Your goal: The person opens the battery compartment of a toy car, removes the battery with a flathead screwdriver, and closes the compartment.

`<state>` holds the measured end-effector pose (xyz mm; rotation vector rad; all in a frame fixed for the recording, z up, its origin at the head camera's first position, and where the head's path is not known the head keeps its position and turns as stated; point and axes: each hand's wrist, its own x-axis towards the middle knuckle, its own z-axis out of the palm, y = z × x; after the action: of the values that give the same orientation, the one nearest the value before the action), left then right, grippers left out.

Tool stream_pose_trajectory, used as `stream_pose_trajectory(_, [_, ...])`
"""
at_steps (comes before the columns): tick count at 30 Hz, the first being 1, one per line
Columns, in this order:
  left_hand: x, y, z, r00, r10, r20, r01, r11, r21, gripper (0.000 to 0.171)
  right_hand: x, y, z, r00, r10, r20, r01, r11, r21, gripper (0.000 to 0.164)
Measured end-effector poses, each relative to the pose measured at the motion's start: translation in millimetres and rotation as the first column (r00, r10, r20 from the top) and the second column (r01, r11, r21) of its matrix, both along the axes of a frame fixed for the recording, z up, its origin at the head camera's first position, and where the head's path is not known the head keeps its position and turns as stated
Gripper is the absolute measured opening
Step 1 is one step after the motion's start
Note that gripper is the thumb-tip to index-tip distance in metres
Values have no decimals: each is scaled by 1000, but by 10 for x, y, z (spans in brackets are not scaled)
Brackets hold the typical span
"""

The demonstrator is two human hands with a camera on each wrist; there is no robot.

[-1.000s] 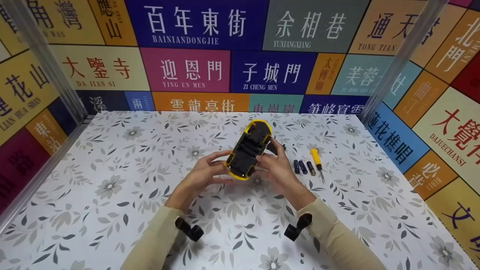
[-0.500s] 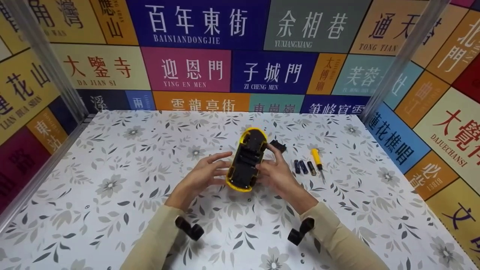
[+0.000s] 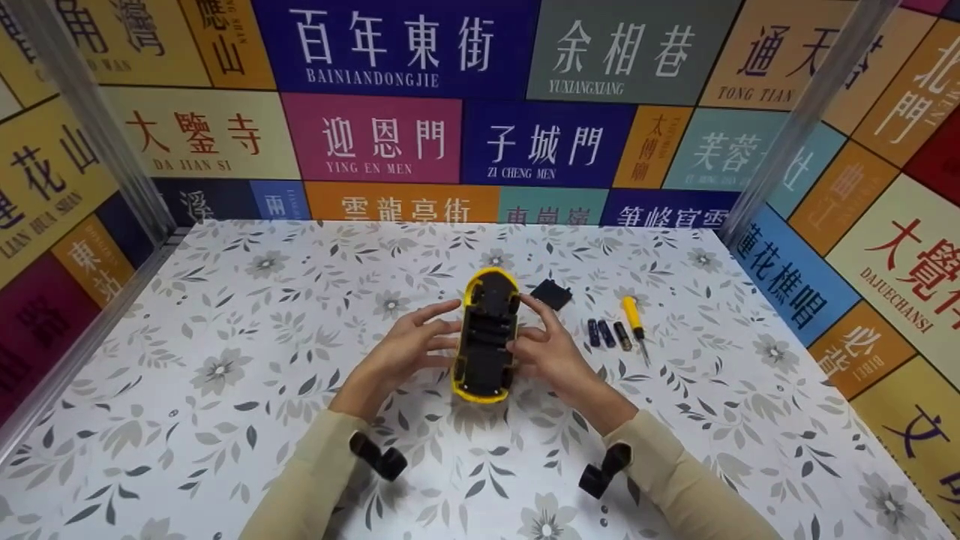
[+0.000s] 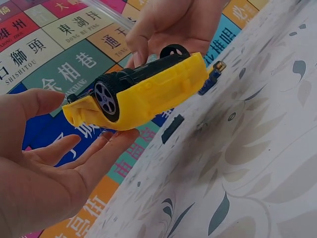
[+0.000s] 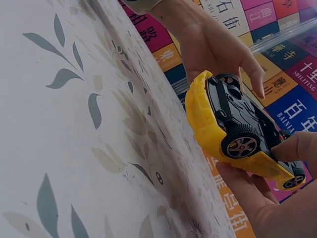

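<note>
A yellow toy car (image 3: 486, 369) is held upside down above the table, its black underside facing up and an open battery compartment (image 3: 489, 328) in the middle. My right hand (image 3: 553, 351) grips it along the right side, thumb on the underside and fingers beneath the body, as the right wrist view shows. On the other side, my left hand (image 3: 405, 351) has its fingers spread, with fingertips right at the yellow body (image 4: 158, 91). In the left wrist view its thumb stands off beside one end of the car, and the wheels point upward.
Beyond the right hand lie a black battery cover (image 3: 552, 294), several small batteries (image 3: 606, 334) and a screwdriver (image 3: 634, 324) with a yellow handle. A floral cloth (image 3: 225, 420) covers the table. Printed sign panels (image 3: 390, 142) wall it in at the back and sides.
The toy car has come down toward me and turned more upright in the head view, carried by the right hand. The black battery cover is now in full sight.
</note>
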<state>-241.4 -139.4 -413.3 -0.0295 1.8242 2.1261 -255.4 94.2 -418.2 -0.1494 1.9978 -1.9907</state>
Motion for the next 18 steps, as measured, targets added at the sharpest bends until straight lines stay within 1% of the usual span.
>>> stream_pose_trajectory(6, [-4, 4, -11, 1000, -2, 0, 2, 1000, 8, 50, 16, 5, -7, 1000, 23, -10, -23, 1000, -8, 80])
stream_pose_trajectory(13, [-5, 9, -12, 1000, -7, -3, 7, 1000, -5, 50, 25, 21, -15, 999, 45, -11, -45, 999, -12, 80])
stream_pose_trajectory(18, [-6, 10, -18, 1000, 3, -5, -3, 1000, -17, 51, 47, 35, -16, 996, 90, -15, -90, 996, -7, 79])
